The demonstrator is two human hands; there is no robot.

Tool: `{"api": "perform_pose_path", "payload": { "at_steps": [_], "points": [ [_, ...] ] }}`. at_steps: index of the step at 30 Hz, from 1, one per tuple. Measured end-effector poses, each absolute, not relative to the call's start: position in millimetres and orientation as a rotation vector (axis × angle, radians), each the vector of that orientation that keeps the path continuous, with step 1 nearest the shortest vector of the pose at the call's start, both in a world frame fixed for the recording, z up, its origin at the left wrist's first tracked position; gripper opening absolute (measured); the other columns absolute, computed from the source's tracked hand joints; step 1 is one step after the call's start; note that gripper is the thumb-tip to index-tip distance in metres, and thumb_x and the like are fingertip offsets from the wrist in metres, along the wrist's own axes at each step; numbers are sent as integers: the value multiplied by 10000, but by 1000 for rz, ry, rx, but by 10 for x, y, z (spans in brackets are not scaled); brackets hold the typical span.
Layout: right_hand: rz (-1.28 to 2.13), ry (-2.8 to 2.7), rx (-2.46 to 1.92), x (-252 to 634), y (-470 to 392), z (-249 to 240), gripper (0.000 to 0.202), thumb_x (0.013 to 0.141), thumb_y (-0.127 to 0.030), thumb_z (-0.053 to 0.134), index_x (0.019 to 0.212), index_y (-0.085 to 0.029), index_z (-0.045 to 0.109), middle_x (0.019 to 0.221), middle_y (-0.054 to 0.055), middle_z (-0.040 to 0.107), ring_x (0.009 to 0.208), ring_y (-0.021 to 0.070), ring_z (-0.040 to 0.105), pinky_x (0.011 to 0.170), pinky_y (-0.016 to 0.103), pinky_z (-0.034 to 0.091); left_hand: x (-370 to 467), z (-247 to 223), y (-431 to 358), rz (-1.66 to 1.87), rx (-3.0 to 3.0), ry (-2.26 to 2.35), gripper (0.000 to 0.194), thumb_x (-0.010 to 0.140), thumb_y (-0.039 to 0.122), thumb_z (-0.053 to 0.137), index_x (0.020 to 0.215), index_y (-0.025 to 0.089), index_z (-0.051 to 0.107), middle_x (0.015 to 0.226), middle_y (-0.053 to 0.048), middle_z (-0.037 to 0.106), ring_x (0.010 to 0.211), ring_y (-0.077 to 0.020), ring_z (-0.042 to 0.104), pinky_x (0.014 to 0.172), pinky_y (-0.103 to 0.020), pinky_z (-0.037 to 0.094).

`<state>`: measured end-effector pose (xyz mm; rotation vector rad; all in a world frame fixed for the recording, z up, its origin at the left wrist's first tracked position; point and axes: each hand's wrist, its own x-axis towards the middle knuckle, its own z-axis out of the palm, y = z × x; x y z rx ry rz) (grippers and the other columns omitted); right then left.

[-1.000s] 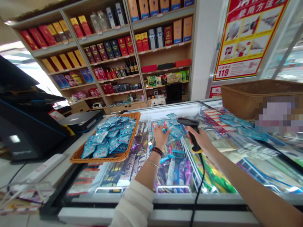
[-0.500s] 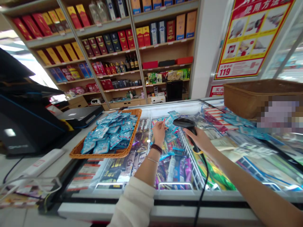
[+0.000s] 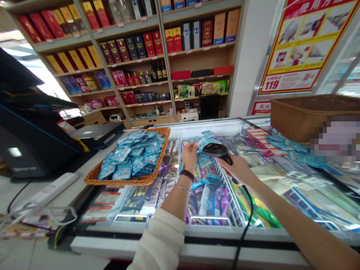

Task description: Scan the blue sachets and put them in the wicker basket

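Note:
My right hand [image 3: 237,168] grips a black barcode scanner [image 3: 216,150] by its handle, the head pointing left toward my other hand. A black cable [image 3: 247,221] hangs from the scanner down over the freezer's front edge. Beside the scanner's head, my left hand [image 3: 190,153] has its fingers pinched together; what they hold, if anything, I cannot make out. Both hands are over the glass-topped freezer [image 3: 168,236]. Several blue packets [image 3: 204,162] lie just beyond and below the hands. To the left, an orange wicker basket [image 3: 164,157] holds a heap of similar blue packets [image 3: 132,152].
A brown basket [image 3: 298,116] stands at the back right, near more blue packets [image 3: 302,155]. At left are a dark checkout machine [image 3: 30,142], a black flat device [image 3: 97,133] and a white power strip [image 3: 50,191] with cables. Stocked shelves [image 3: 140,60] line the back wall.
The scanner has tilted and shifted slightly left, closer to my left hand, and its handle is now more hidden by my right hand. The left hand stays nearly in place.

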<state>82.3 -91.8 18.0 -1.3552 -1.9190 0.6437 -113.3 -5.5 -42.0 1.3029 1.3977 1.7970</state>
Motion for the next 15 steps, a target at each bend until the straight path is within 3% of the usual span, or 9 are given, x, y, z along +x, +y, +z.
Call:
{"api": "perform_pose_path", "payload": {
  "at_steps": [9, 15],
  "points": [
    [694, -1924, -1347, 821, -959, 238, 425, 878, -615, 499, 657, -251, 496, 421, 7, 566, 404, 181, 576, 515, 297, 438, -1126, -412, -73, 1827, 1296, 1339, 179, 903, 333, 597, 875, 182, 690, 740, -38, 717, 669, -173, 699, 675, -282, 534],
    [874, -1760, -1275, 850, -898, 169, 456, 827, -667, 549, 660, -243, 512, 399, -15, 536, 337, 146, 488, 424, 282, 389, -1114, -351, -116, 1789, 1250, 1449, 166, 905, 323, 594, 894, 185, 686, 699, -24, 705, 621, -168, 694, 613, -266, 514]
  ]
}}
